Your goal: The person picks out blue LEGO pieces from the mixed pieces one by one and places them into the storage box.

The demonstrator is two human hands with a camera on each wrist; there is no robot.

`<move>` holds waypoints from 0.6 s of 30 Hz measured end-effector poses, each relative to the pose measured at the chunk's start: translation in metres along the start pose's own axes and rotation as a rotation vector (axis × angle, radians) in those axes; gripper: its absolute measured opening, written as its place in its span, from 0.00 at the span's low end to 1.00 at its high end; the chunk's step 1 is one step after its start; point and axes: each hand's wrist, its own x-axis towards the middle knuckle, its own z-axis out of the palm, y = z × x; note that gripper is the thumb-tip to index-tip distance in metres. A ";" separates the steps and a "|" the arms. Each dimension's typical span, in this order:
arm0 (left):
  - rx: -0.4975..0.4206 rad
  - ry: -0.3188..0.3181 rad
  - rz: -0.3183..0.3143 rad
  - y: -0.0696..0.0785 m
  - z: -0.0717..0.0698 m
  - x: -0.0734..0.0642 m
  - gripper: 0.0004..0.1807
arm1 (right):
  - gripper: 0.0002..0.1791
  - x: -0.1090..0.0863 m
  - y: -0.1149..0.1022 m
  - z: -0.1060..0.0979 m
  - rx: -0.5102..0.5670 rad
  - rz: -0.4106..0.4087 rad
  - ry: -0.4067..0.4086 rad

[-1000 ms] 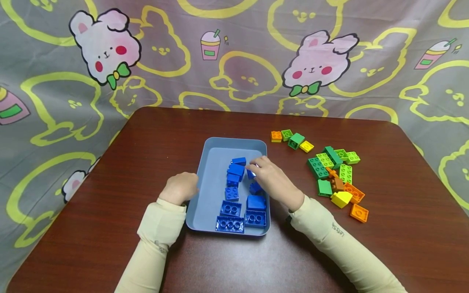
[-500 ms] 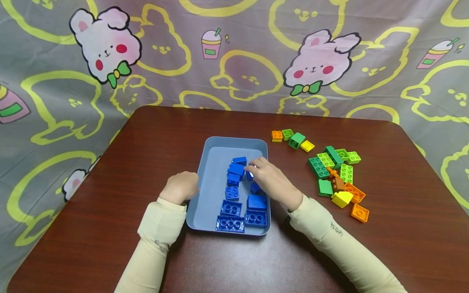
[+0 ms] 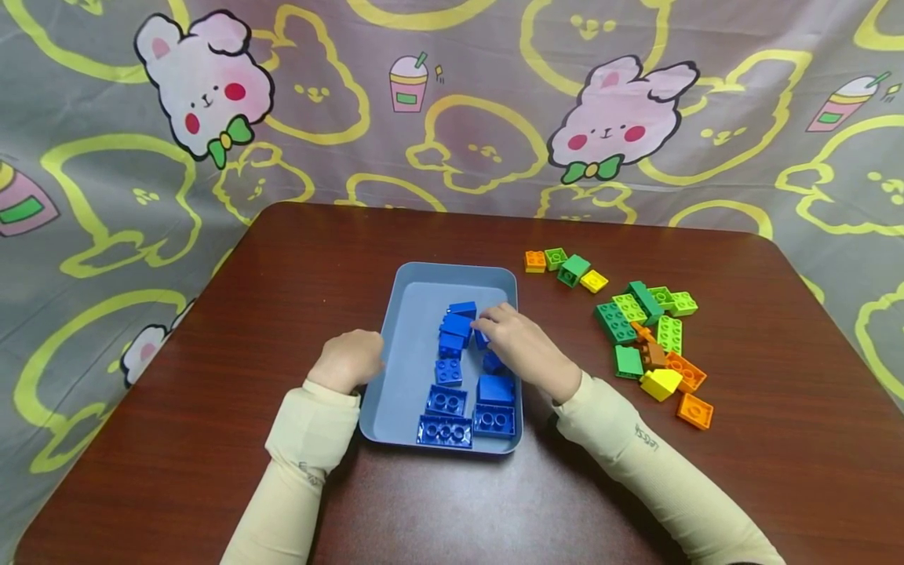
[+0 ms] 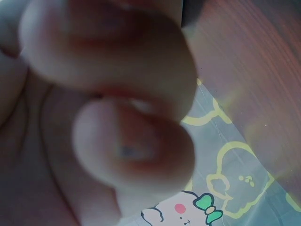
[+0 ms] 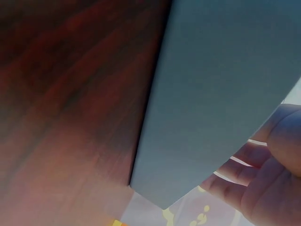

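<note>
A grey-blue tray holds several blue bricks. My right hand reaches over the tray's right wall, its fingertips just above a partly covered blue brick. In the right wrist view the fingers pass behind the tray's outer wall, which hides their tips. I cannot tell whether they pinch that brick. At the left rim my left hand rests as a loose fist. The left wrist view shows its fingers curled in close up, with nothing visible between them.
Right of the tray, green, yellow, orange and brown bricks lie in a loose cluster on the dark wooden table. Behind them is a short row with a green brick. A patterned curtain hangs along the table's back and sides.
My right hand has shifted very slightly, covering the brick under its fingertips a little differently. My left hand, the tray and the other bricks stay put; the head view drifts slightly.
</note>
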 end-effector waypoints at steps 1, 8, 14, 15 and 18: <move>-0.002 0.000 0.001 0.000 0.000 0.000 0.08 | 0.20 0.000 0.000 0.000 0.004 0.003 -0.005; -0.002 0.001 0.002 0.000 0.000 0.000 0.07 | 0.19 0.004 0.003 -0.003 0.028 0.044 -0.066; 0.005 0.001 -0.001 0.000 0.000 0.000 0.07 | 0.19 0.007 0.003 -0.002 0.024 0.061 -0.121; 0.004 0.001 -0.001 0.000 0.000 0.000 0.07 | 0.19 0.007 0.003 -0.001 0.022 0.062 -0.127; 0.005 0.004 -0.001 0.000 0.001 0.000 0.07 | 0.19 0.007 0.003 0.000 0.018 0.065 -0.139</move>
